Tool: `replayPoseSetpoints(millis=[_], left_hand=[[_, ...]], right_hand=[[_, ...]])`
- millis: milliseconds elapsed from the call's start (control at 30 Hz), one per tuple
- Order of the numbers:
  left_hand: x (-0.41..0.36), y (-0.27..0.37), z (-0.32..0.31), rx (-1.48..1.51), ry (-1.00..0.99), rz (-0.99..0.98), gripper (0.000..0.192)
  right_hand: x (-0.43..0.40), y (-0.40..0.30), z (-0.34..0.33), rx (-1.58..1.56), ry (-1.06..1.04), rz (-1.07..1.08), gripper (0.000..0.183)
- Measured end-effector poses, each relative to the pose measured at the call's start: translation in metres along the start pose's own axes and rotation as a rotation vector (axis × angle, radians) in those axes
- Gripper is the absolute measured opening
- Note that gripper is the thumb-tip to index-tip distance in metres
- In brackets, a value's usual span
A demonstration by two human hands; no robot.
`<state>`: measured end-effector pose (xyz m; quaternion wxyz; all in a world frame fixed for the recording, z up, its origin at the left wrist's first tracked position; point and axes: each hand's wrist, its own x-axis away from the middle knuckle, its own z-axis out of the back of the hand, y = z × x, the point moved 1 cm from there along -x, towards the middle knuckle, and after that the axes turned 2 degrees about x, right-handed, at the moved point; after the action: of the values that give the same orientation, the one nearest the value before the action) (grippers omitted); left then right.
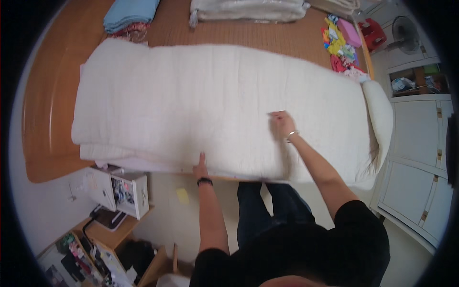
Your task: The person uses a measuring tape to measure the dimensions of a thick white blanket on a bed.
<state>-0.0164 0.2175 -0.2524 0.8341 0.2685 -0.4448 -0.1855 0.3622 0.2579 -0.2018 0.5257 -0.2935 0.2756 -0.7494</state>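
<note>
A thick cream quilt (222, 93) lies in a broad folded band across the bed, with faint creases over its top. Its right end is rolled or turned over. At the near edge of the quilt is my left hand (201, 169), one digit pointing away from me; whether the other fingers grip the edge is hidden. My right hand (282, 122) is over the right half of the quilt, fingers partly curled, with a shadow beside it. No object shows in it, and contact with the cloth cannot be made out.
A wooden headboard (53, 97) borders the left side. Beyond the quilt, a brown mat (172, 34) carries folded blue cloth (131, 14), a bagged bedding bundle (251, 10) and colourful small items (337, 39). A drawer cabinet (138, 197) stands lower left; white cupboards (408, 132) and a fan (405, 34) are right.
</note>
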Motion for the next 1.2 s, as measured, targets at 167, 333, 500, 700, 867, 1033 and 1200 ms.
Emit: replayPoseSetpoints(millis=[167,333,500,700,867,1033,1200], left_hand=[[0.021,0.002,-0.009,0.386,0.008,-0.197,0.050],[0.027,0.010,-0.007,0.323,-0.012,-0.255,0.049],[0.020,0.006,-0.005,0.349,-0.043,-0.167,0.052],[0.011,-0.004,-0.007,0.213,0.008,-0.075,0.055],[0.017,0.002,-0.011,0.196,0.013,0.021,0.056],[0.010,-0.007,-0.010,0.316,-0.023,-0.133,0.054],[0.014,-0.002,-0.011,0.312,-0.022,-0.089,0.057]], right_hand=[[-0.063,-0.055,-0.053,0.072,-0.054,0.165,0.024],[-0.076,-0.050,-0.078,0.107,0.002,0.043,0.019],[-0.080,-0.062,-0.085,0.105,0.023,-0.008,0.014],[-0.092,-0.061,-0.088,0.178,0.023,-0.023,0.011],[-0.088,-0.036,-0.087,0.000,0.110,0.020,0.010],[-0.089,-0.029,-0.085,-0.226,0.049,-0.142,0.010],[-0.090,-0.022,-0.086,-0.243,0.055,-0.154,0.010]])
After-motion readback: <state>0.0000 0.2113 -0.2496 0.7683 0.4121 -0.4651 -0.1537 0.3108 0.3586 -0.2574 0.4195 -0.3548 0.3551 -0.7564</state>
